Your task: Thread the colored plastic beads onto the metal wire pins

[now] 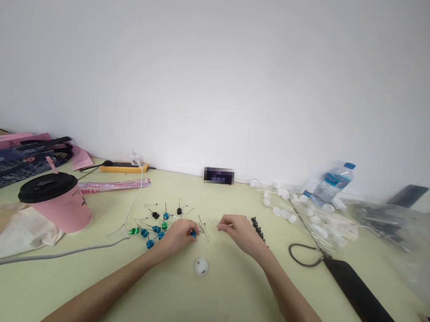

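Observation:
My left hand [181,232] is closed around a small shiny blue part [193,233] that shows between the fingers. In a pinch, my right hand [237,229] holds a thin pale rod [214,223] pointing left. Between the hands lie several thin metal rods [203,227]. Left of my left hand, several blue parts with bent wires [156,229] are scattered, along with green ones [134,231] and black ones [155,215]. A row of small black pieces [257,229] lies beside my right hand, partly hidden by it. Nearer me sits a round white cap [201,266].
A pink cup [63,206] with a black lid stands left, near a white cable [87,254] and a yellow power strip [123,167]. A phone-like screen [219,175] leans at the wall. Right are white-capped tubes [316,219], a water bottle [334,181] and a long black case [363,293].

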The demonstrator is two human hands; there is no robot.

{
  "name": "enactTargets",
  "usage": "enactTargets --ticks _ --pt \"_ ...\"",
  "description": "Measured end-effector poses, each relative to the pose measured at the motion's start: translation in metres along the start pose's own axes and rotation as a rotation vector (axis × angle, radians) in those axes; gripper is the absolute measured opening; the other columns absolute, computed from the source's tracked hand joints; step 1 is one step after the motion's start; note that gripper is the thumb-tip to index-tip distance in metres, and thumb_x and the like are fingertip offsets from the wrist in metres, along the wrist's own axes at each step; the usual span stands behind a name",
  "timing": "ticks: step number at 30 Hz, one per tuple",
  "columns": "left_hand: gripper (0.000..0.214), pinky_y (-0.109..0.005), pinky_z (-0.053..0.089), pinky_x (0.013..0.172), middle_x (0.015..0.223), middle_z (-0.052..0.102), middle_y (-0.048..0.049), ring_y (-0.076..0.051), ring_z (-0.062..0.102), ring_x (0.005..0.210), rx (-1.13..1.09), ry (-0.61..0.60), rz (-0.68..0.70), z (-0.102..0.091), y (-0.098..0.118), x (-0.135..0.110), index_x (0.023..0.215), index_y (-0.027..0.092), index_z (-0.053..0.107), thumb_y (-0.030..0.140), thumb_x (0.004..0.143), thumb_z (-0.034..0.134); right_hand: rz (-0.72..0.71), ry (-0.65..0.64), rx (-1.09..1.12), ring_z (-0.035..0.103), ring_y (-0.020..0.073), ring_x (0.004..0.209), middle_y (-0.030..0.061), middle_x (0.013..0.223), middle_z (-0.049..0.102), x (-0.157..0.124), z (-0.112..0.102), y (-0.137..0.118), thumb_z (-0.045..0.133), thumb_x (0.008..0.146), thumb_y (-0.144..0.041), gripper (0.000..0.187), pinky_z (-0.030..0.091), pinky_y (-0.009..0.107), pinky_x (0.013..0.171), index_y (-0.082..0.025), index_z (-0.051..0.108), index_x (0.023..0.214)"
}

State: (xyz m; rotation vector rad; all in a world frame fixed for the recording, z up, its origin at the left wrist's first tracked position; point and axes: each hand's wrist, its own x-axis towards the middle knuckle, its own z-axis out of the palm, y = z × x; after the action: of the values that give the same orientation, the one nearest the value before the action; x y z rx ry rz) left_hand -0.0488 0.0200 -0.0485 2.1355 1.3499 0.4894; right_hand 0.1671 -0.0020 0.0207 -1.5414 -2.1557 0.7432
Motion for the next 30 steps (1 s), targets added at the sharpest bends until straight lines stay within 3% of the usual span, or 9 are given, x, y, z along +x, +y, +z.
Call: enactTargets --ticks 5,9,12,17,23,30 --pt "0.014 -0.025 0.042 0.065 0.085 0.061 -0.0021 -0.016 0.057 0.074 -0.017 -0.003 0.051 -0.010 0.008 -0.008 0.076 0.019 0.064 0.014 0.067 0.054 -0.001 -0.015 -0.021 0.053 0.0150 0.062 0.0005 0.069 0.064 0.002 0.001 0.001 0.045 0.082 -0.025 0.023 0.034 0.025 0.055 -0.019 0.060 0.066" --pt "0.011 -0.022 0.043 0.066 0.088 0.061 -0.0006 -0.014 0.057 0.075 -0.137 -0.071 0.115 -0.008 0.022 -0.013 0.080 0.020 0.062 0.017 0.071 0.057 -0.003 0.044 -0.019 0.058 0.0164 0.071 0.0005 0.076 0.067 -0.003 -0.028 0.004 0.041 0.084 -0.023 0.024 0.038 0.026 0.062 -0.020 0.060 0.069" --pt "0.017 -0.022 0.043 0.066 0.092 0.062 0.0009 -0.013 0.058 0.074 -0.162 -0.070 0.184 0.005 0.042 -0.004 0.089 0.021 0.058 0.017 0.073 0.058 -0.001 0.190 -0.008 0.060 0.0180 0.074 0.0019 0.079 0.068 -0.016 -0.064 0.005 0.040 0.087 -0.031 0.026 0.042 0.028 0.067 -0.020 0.060 0.073" --pt "0.024 -0.025 0.041 0.070 0.093 0.060 -0.0014 -0.017 0.056 0.083 -0.003 -0.068 0.360 0.043 0.083 0.044 0.095 0.021 0.052 0.012 0.073 0.054 0.027 0.398 0.028 0.061 0.0185 0.075 0.0025 0.079 0.068 -0.043 -0.106 0.008 0.044 0.087 -0.040 0.027 0.046 0.028 0.068 -0.021 0.061 0.076" --pt "0.024 -0.030 0.038 0.069 0.093 0.055 -0.0053 -0.021 0.053 0.082 0.059 -0.087 0.364 0.079 0.107 0.081 0.089 0.020 0.045 0.005 0.070 0.049 0.012 0.342 -0.046 0.061 0.0189 0.074 0.0012 0.079 0.069 -0.056 -0.106 0.005 0.043 0.088 -0.038 0.028 0.043 0.028 0.063 -0.023 0.061 0.074" --pt "0.024 -0.032 0.037 0.070 0.100 0.047 -0.0062 -0.021 0.049 0.085 0.052 -0.062 0.280 0.078 0.111 0.084 0.096 0.021 0.034 0.016 0.077 0.048 -0.039 0.322 -0.098 0.060 0.0190 0.072 0.0017 0.078 0.068 -0.058 -0.109 0.003 0.039 0.089 -0.038 0.031 0.040 0.028 0.059 -0.023 0.061 0.073"
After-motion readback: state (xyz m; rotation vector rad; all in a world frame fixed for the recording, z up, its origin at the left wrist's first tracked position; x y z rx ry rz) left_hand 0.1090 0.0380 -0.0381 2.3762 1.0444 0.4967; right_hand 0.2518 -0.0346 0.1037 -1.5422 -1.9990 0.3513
